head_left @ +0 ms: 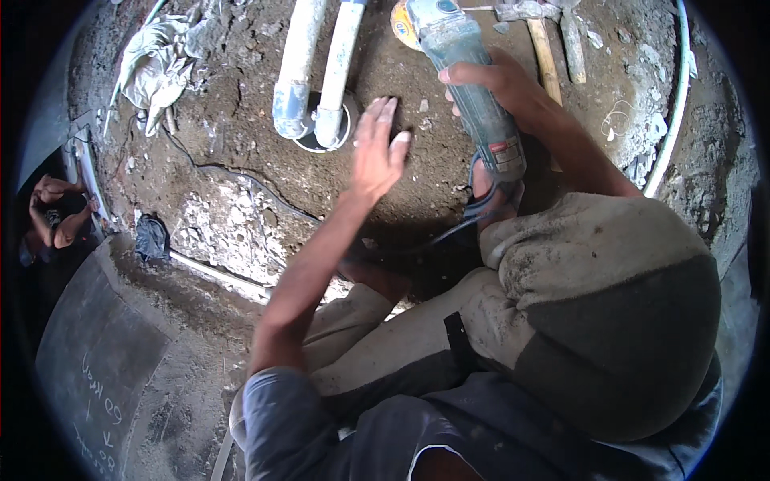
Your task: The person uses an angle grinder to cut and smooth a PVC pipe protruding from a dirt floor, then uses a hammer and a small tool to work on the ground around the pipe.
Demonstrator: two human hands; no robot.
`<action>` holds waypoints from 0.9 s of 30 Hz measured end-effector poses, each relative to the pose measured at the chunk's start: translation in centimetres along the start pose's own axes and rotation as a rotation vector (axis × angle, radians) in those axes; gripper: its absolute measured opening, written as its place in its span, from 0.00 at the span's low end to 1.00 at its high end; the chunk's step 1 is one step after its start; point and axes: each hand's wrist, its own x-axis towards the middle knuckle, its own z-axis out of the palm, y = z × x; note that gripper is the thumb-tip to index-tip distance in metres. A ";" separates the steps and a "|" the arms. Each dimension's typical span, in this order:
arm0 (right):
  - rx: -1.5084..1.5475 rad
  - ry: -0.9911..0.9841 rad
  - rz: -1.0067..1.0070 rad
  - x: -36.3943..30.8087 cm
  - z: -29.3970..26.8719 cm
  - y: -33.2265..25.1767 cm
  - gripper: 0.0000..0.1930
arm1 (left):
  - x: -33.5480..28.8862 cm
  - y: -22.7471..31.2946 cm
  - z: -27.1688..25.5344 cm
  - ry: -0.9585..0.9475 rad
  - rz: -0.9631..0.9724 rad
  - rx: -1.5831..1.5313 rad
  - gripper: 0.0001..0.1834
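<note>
My right hand is wrapped round the body of a teal angle grinder, whose head and yellow-orange disc point away from me. The grinder's lower end hangs over my foot. My left hand holds nothing; its fingers are stretched out over the dirt floor, and I cannot tell if they touch it. Just left of it, two white pipes smeared with blue go down to a round pipe opening set in the ground.
A hammer with a wooden handle lies at the far right. A black cable crosses the dirt. A dirty white cloth, a black plastic bag and a pale pipe lie leftward. Another person sits at the left edge.
</note>
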 end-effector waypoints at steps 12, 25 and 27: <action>-0.011 0.137 -0.005 1.5 -1.3 0.4 0.24 | 1.3 6.9 1.5 0.264 -0.057 -0.383 0.12; 0.038 0.260 -0.045 3.8 -2.1 -1.5 0.29 | 3.2 10.8 1.4 -0.003 0.051 -0.148 0.49; 0.042 0.270 -0.024 3.7 -2.3 -1.2 0.29 | 3.5 10.7 1.6 0.029 0.128 -0.168 0.47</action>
